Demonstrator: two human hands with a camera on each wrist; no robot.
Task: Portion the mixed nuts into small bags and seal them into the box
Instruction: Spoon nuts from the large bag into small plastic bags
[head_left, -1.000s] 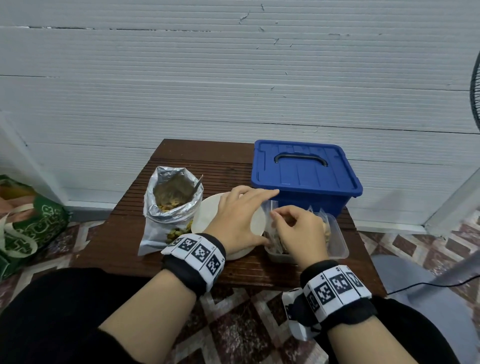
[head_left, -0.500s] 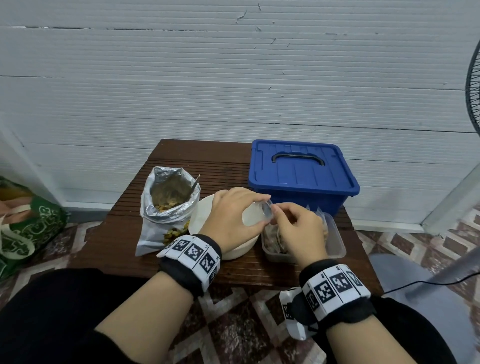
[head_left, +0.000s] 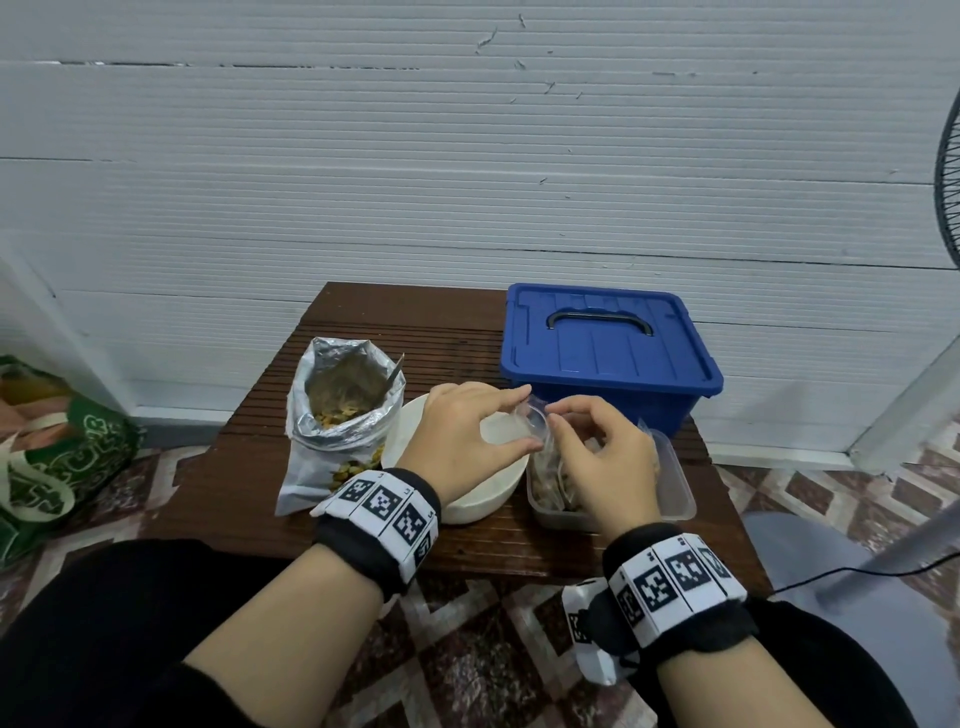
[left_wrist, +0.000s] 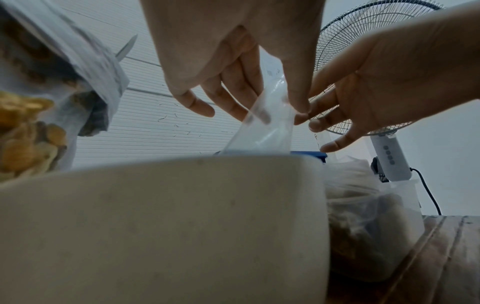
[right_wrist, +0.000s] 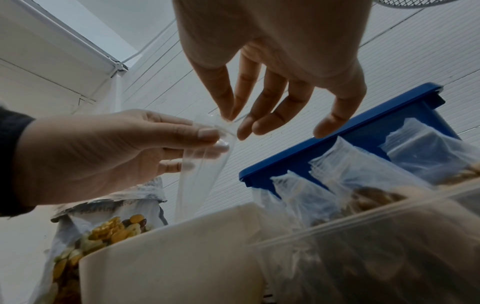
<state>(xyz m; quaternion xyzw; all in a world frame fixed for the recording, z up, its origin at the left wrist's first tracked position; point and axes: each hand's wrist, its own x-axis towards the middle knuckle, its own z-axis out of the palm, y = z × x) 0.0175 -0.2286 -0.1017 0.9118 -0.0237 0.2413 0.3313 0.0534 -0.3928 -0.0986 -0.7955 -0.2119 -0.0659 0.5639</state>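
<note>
Both hands hold one empty small clear bag (head_left: 531, 422) by its mouth above the white bowl (head_left: 483, 506). My left hand (head_left: 527, 418) pinches the bag's left side between thumb and fingers. The thumb and forefinger of my right hand (head_left: 555, 418) pinch the right edge, as the right wrist view shows on the bag (right_wrist: 201, 170). The bag (left_wrist: 262, 127) hangs down behind the bowl's rim (left_wrist: 155, 216). An open foil bag of mixed nuts (head_left: 340, 421) stands left of the bowl. The blue box (head_left: 608, 353) sits shut behind my hands.
A clear plastic tub (head_left: 675, 488) right of the bowl holds several filled small bags (right_wrist: 335, 174). A metal utensil handle (head_left: 396, 370) sticks out of the foil bag. A green bag (head_left: 57, 457) lies on the floor at left. A fan (left_wrist: 363, 53) stands at right.
My left hand has come off the bowl and taken the small bag's mouth. Both hands have lifted the bag from beside the tub to above the bowl.
</note>
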